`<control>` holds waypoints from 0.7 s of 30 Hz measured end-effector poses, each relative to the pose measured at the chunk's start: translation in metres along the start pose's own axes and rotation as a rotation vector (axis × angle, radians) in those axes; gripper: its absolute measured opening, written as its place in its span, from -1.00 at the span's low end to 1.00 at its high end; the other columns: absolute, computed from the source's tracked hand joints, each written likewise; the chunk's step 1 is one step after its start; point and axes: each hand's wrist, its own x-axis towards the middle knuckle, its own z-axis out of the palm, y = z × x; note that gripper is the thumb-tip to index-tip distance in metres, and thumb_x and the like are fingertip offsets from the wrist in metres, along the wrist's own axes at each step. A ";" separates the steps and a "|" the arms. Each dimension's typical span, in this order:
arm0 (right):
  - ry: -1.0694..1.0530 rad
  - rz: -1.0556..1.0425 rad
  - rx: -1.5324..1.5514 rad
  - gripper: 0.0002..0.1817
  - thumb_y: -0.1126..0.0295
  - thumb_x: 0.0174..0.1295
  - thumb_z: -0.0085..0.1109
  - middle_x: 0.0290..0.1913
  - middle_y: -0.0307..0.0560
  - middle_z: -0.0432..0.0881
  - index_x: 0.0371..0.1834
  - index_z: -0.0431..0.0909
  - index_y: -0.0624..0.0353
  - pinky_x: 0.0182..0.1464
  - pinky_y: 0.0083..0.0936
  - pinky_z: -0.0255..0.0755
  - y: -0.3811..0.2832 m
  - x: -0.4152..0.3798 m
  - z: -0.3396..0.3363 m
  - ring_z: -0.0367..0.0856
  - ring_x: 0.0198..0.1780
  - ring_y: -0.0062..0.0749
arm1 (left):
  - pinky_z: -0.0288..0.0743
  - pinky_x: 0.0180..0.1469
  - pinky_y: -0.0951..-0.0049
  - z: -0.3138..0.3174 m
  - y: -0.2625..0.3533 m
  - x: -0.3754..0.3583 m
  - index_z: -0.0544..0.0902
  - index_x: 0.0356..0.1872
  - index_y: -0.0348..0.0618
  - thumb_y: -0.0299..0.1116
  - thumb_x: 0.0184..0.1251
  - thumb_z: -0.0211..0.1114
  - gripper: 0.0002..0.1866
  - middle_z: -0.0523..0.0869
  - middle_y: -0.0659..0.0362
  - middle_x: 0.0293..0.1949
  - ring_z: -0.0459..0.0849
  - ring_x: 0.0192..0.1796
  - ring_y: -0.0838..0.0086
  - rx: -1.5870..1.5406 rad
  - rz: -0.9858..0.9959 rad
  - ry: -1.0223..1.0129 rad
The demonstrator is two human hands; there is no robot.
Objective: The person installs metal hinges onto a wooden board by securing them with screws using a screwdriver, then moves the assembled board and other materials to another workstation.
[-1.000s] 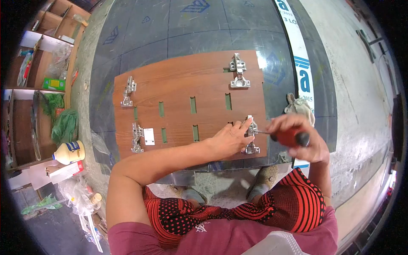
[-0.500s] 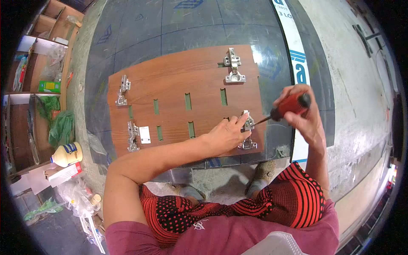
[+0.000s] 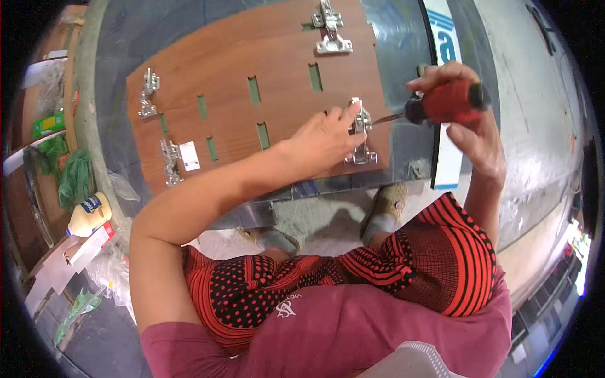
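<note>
My left hand (image 3: pixel 318 143) rests on a brown wooden panel (image 3: pixel 283 44), its finger and thumb holding a metal cabinet hinge (image 3: pixel 362 151) at the panel's near right corner. A screwdriver (image 3: pixel 447 103) with a red and black handle lies in the loose grasp of my right hand (image 3: pixel 482 145). Its shaft points left, with the tip at the side of that hinge; whether it sits in a screw is too small to tell. Other hinges stand on the panel: one at the far right (image 3: pixel 331 31) and two along the left side, including the near left hinge (image 3: pixel 170 160).
Under the panel is a dark sheet-covered work surface (image 3: pixel 403 47), with a white printed strip (image 3: pixel 446 38) along its right. A white label (image 3: pixel 189 156) lies by the near left hinge. Shelves, a yellowish bottle (image 3: pixel 88 215) and green plastic bags (image 3: pixel 75 176) are at left.
The view has shifted, so the panel appears higher and farther left. The screwdriver is more level and my right hand's grasp looks looser. My left hand stays on the same hinge.
</note>
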 end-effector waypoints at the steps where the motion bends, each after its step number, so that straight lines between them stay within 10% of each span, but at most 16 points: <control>1: 0.008 0.019 0.002 -0.45 0.33 0.03 0.37 -0.03 -0.08 0.51 0.09 0.36 0.16 0.06 -0.48 0.37 0.002 -0.001 0.003 0.48 0.02 -0.46 | 0.50 -0.01 0.26 -0.001 0.000 0.000 0.50 0.09 -0.02 -0.25 0.10 0.28 -0.53 0.27 -0.21 0.23 0.52 -0.02 0.13 0.002 -0.011 0.002; 4: -0.230 -0.137 -0.168 -0.57 0.33 0.09 0.31 -0.10 -0.07 0.56 0.00 0.42 0.18 0.03 -0.51 0.41 0.007 0.004 0.004 0.53 -0.04 -0.44 | 0.50 0.00 0.27 0.001 -0.001 0.000 0.51 0.09 -0.05 -0.26 0.11 0.28 -0.54 0.27 -0.23 0.23 0.52 -0.02 0.12 -0.012 -0.007 0.028; 7: 0.309 -0.015 -0.286 -0.72 0.37 0.19 0.19 -0.24 -0.09 0.62 -0.11 0.43 0.26 -0.09 -0.54 0.49 0.012 0.013 -0.003 0.64 -0.20 -0.41 | 0.51 0.00 0.27 0.001 -0.001 0.000 0.52 0.09 -0.07 -0.27 0.10 0.29 -0.54 0.27 -0.23 0.23 0.52 -0.02 0.11 0.008 0.010 0.064; 21: 0.243 -0.193 -0.057 -0.58 0.41 0.15 0.25 -0.10 -0.06 0.49 0.02 0.31 0.23 -0.03 -0.31 0.52 0.015 -0.006 0.006 0.62 -0.08 -0.21 | 0.49 0.04 0.21 -0.002 -0.001 -0.003 0.52 0.10 -0.08 -0.30 0.09 0.30 -0.52 0.23 -0.25 0.25 0.50 0.02 0.05 -0.092 0.003 0.055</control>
